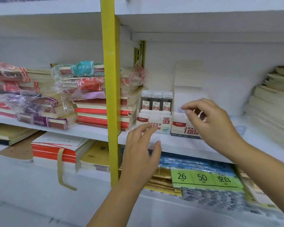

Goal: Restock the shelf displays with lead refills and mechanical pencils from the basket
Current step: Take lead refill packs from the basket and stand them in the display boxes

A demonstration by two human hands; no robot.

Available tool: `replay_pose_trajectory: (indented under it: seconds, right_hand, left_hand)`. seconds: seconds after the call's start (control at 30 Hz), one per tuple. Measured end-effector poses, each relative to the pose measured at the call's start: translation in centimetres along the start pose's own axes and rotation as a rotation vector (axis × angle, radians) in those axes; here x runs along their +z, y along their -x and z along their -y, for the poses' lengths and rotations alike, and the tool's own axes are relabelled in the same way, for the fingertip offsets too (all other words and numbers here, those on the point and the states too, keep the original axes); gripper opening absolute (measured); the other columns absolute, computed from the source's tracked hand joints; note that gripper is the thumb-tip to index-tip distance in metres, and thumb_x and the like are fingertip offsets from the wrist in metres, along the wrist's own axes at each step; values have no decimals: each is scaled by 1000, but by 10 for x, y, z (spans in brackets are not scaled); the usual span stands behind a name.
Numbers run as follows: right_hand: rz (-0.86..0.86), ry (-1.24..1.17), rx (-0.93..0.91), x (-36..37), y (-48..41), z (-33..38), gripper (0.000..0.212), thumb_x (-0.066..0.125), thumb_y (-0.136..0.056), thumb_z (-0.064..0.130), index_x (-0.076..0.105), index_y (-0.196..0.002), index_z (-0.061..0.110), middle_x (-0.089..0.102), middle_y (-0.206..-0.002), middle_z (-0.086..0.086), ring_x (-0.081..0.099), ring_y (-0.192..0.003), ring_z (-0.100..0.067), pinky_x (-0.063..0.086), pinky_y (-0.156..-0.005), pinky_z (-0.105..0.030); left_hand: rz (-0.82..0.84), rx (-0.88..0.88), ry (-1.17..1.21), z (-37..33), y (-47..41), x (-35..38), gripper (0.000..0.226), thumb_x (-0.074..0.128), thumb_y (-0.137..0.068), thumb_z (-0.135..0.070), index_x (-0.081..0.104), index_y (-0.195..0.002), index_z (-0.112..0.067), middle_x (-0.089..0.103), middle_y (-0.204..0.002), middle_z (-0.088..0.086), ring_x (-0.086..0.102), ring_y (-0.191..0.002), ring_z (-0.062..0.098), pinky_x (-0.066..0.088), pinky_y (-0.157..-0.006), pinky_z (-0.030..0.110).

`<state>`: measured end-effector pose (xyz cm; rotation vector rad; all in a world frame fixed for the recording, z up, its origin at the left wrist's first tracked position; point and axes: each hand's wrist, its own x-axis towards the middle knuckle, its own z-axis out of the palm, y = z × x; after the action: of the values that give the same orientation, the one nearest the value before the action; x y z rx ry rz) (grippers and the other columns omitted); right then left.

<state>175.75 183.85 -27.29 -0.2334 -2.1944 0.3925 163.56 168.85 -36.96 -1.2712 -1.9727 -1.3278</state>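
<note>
Hovering the released left grip (141, 154) before the white-and-red cardboard display box (161, 122) of clear-cased lead refills (156, 102) on the white shelf (179, 145), poising the curled right grip (210, 123) over the neighbouring white box (179, 126), its hold impossible to tell; probably mid-restocking, next seating refills upright.

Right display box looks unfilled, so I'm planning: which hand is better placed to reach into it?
Probably right. The right hand is at the opening of the right display box; the left hand sits lower, before the left display box.
</note>
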Motion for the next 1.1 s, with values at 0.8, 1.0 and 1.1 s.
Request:
replay_pose_trajectory:
  seconds: [0.8, 1.0, 1.1]
  right_hand:
    - [781, 125, 1092, 146, 458, -164, 46, 61, -89, 32, 51, -132, 23, 55, -114, -6, 50, -113, -26, 40, -85, -32]
    - [751, 116, 1164, 165, 467, -172, 69, 70, -86, 24, 36, -145, 14, 49, -136, -12, 47, -124, -29, 38, -108, -44]
    - [704, 79, 1282, 170, 465, -177, 66, 72, -84, 23, 41, -141, 12, 48, -136, -12, 51, -121, -30, 43, -102, -43]
  left_hand:
    - [1082, -781, -122, 111, 356, 119, 47, 69, -91, -24, 57, -136, -15, 58, -136, 9, 53, -125, 25, 39, -105, 31]
    - [984, -648, -127, 123, 358, 142, 42, 67, -95, -27, 58, -134, -16, 60, -133, 4, 50, -125, 26, 39, -104, 33]
    - [1023, -618, -92, 129, 352, 160, 49, 65, -97, -26, 51, -143, -15, 53, -145, 5, 43, -137, 25, 33, -116, 38]
